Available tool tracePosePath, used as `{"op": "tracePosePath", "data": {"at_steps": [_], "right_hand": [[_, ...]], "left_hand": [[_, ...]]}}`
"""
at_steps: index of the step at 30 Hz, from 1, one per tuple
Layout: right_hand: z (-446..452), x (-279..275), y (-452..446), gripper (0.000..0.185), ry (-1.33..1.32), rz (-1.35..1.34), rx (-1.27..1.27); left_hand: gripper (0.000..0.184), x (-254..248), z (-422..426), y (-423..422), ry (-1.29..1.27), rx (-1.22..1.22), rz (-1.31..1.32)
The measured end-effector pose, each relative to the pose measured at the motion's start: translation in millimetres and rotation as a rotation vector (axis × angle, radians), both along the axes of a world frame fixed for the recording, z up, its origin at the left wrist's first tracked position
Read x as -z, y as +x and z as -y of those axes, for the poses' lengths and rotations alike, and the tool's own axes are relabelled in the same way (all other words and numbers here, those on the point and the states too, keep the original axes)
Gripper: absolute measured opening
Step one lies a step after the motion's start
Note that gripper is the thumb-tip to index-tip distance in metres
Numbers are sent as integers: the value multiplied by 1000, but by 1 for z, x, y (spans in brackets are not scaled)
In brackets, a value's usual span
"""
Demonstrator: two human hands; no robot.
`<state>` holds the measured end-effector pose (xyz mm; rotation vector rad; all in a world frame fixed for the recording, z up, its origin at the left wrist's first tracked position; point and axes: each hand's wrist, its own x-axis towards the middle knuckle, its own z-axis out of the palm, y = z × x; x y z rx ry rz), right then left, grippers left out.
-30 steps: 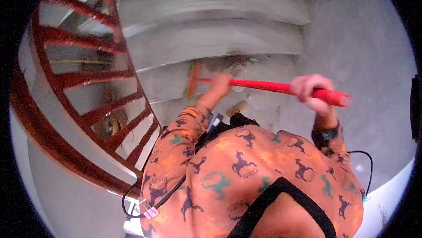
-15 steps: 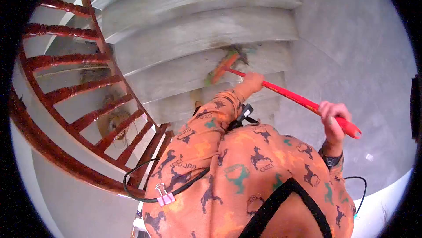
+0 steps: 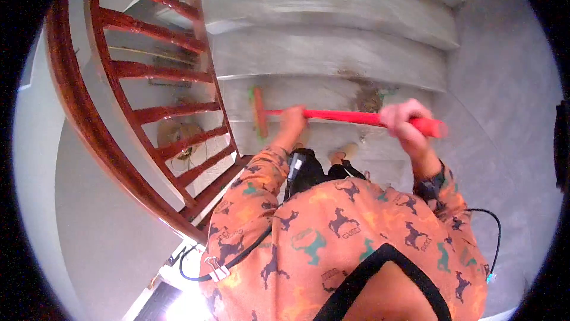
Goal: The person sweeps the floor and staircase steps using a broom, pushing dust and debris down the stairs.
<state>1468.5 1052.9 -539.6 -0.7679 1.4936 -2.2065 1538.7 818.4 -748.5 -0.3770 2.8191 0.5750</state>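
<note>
A broom with a red handle (image 3: 350, 117) lies almost level across the view, over a grey stair step (image 3: 320, 92). Its orange head with green bristles (image 3: 259, 113) is blurred at the left end of the step, near the railing. My left hand (image 3: 293, 124) is closed round the handle close to the head. Near the handle's other end, my right hand (image 3: 407, 118) grips it from above. A small heap of dark dirt (image 3: 369, 100) lies on the step beyond the handle, between my hands.
A dark red wooden railing (image 3: 122, 21) with turned balusters runs along the left. Curved grey steps (image 3: 332, 0) rise ahead, and a grey wall (image 3: 504, 83) stands to the right. My feet (image 3: 344, 153) are on the stairs below the handle.
The broom head has swung left, from the dirt toward the railing, and the handle has turned more level. Both hands moved left with it. The view has shifted, bringing my feet into sight.
</note>
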Motion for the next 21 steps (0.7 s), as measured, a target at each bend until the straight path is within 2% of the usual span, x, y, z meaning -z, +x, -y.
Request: {"op": "tracePosePath", "data": {"at_steps": [3,5,9,11,13,16,17,19,21], "right_hand": [[36,31,-9,5,104,-39,-90],[63,41,-21,7,92,32,-133],[89,31,-36,11,193,90,-132],[75,20,-41,10,251,120,-57],[55,4,-46,10,263,154,94],[8,-4,-31,10,105,161,245],[-10,-12,-26,10,105,135,218],[-29,-26,-19,10,98,105,189],[-42,-34,-24,10,-97,42,22]], "left_hand": [[8,12,49,12,-131,-117,-97],[7,27,74,13,-152,-143,-307],[8,24,84,-4,-148,-258,-242],[10,29,79,-15,-133,-107,-74],[12,32,41,-41,-119,-67,26],[9,32,0,-61,-61,72,-44],[9,30,-17,-57,-16,119,-48],[9,-10,-39,-50,7,189,-49],[11,-21,-49,-42,44,247,-68]]}}
